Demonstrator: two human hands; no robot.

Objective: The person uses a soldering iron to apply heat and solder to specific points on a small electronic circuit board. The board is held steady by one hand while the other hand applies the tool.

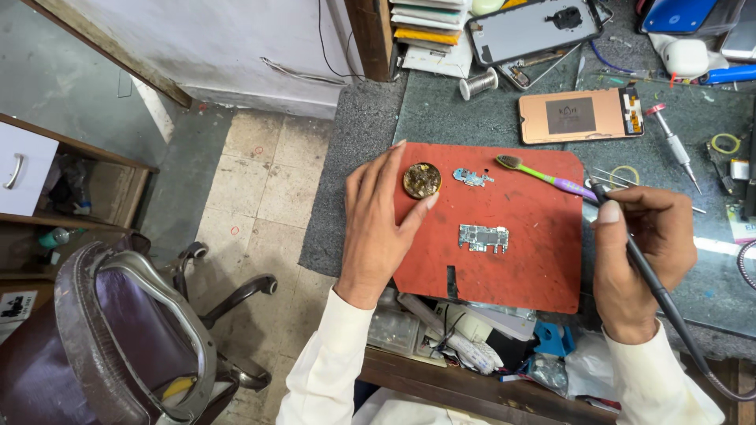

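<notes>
My left hand (378,224) lies flat on the left edge of a red work mat (543,252), fingers apart, its fingertips beside a small round tin (422,180). My right hand (642,256) grips a black corded soldering iron (630,236) at the mat's right edge, tip pointing up-left. A small circuit board (483,238) lies in the middle of the mat. Above it sits a smaller blue metal part (472,177). A green and purple brush (543,176) lies on the mat's top right.
A phone screen panel (581,116) lies copper back up behind the mat, and a phone frame (534,29) further back. A solder spool (479,83), a screwdriver (673,145) and tweezers (622,179) are around. An office chair (134,323) stands at the left.
</notes>
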